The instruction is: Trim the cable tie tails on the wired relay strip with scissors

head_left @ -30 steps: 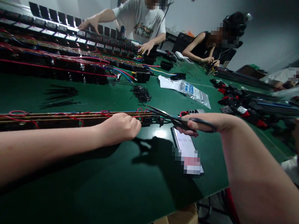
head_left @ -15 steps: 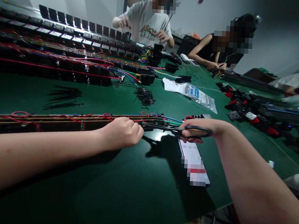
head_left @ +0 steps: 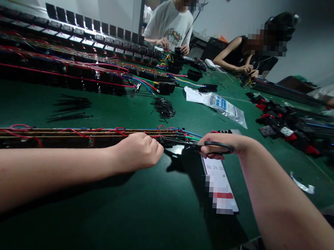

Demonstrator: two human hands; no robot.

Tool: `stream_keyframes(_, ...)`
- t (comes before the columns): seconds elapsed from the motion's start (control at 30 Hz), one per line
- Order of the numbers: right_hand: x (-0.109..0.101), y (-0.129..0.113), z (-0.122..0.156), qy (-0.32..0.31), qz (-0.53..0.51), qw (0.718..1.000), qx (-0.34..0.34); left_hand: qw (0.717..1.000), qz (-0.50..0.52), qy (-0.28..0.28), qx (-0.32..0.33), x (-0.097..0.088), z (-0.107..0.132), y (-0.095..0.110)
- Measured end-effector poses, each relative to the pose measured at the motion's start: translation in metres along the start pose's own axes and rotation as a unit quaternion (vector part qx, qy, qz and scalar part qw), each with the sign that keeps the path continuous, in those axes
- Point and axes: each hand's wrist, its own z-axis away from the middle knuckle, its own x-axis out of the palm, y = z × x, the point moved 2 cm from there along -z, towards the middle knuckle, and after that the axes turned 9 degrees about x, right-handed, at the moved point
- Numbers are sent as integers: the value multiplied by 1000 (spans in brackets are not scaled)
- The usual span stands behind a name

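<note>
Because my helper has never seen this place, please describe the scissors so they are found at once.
On the green table, look beyond the lit phone, to the right hand. The scissors are held there, pointing toward the left hand. Their black looped handle sets them apart from the dark ties piled farther back.

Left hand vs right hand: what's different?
- Pose: left hand is curled into a fist, knuckles showing; right hand is wrapped around the handles of black-handled scissors.
- Contents: right hand's scissors are plain to see; whatever left hand may grip is hidden.
- Place: left hand overlaps the wired strip in view; right hand is above the phone.

Shared: both bare.
</note>
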Motion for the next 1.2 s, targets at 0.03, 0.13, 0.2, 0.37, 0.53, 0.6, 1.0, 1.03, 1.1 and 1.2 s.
stream_keyframes(0.03, 0, 0, 0, 2, -2, 1000, 1, 1000, 0, -2, -2, 0, 0, 0)
stream_keyframes(0.13, 2, 1, -1, 5, -8, 1000, 6, 1000, 2, -3, -5, 0, -1, 1)
stream_keyframes(0.2, 3, 1, -1, 10, -11, 1000, 10, 1000, 4, 0, -9, 2, -2, 0)
stream_keyframes(0.37, 8, -7, 9, 45, -6, 998, 34, 1000, 17, 11, -22, 2, -5, -2)
stream_keyframes(0.53, 25, -24, 36, 91, 22, 991, 98, 998, 37, 7, -45, -34, 2, -2)
stream_keyframes(0.6, 38, -35, 48, 119, 39, 985, 119, 997, 41, -1, -58, -56, 16, -2)
stream_keyframes(1.0, 146, -173, 14, 250, 258, 932, 43, 962, 152, -96, -205, -131, 190, -8)
stream_keyframes(1.03, 150, -183, 7, 250, 264, 931, 34, 960, 157, -100, -207, -134, 202, -9)
stream_keyframes(1.1, 155, -201, -8, 251, 275, 928, 18, 957, 159, -114, -216, -139, 224, -11)
stream_keyframes(1.2, 159, -220, -30, 256, 287, 923, 4, 950, 168, -135, -225, -141, 251, -13)
